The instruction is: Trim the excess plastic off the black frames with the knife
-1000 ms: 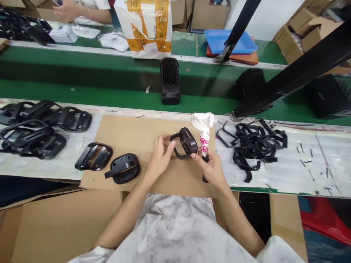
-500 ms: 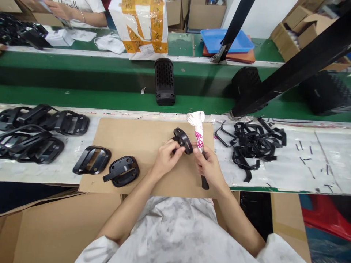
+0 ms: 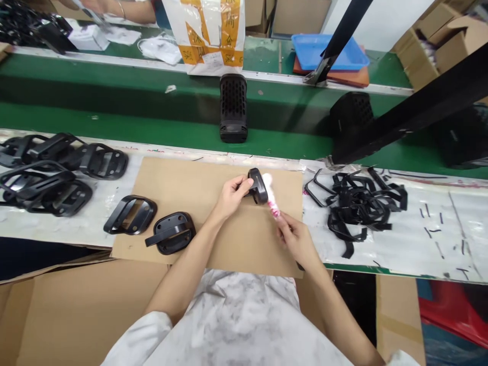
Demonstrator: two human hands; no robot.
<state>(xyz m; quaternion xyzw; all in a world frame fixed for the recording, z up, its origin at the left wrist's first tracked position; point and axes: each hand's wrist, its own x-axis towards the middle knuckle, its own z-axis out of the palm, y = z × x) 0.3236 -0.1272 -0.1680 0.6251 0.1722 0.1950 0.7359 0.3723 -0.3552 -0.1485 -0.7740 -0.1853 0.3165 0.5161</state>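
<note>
My left hand (image 3: 231, 195) is closed round a black plastic handle part (image 3: 258, 185), held on edge above a brown cardboard sheet (image 3: 190, 188). My right hand (image 3: 295, 239) grips a tool wrapped in white cloth with pink print (image 3: 271, 201); its white tip is blurred and touches the part's right side. Two more black parts (image 3: 130, 214) (image 3: 170, 233) lie on the cardboard's left end.
A pile of black handle parts (image 3: 49, 173) lies at the left, a heap of black trimmed strips (image 3: 358, 203) at the right. Behind runs a green conveyor (image 3: 114, 132) with a black perforated housing (image 3: 233, 107). Another person's hand (image 3: 102, 6) works at the far side. Cardboard boxes (image 3: 76, 310) stand below.
The wrapped tool has tipped from upright to slanting left against the part. My left hand turned the part edge-on and moved it slightly away from me.
</note>
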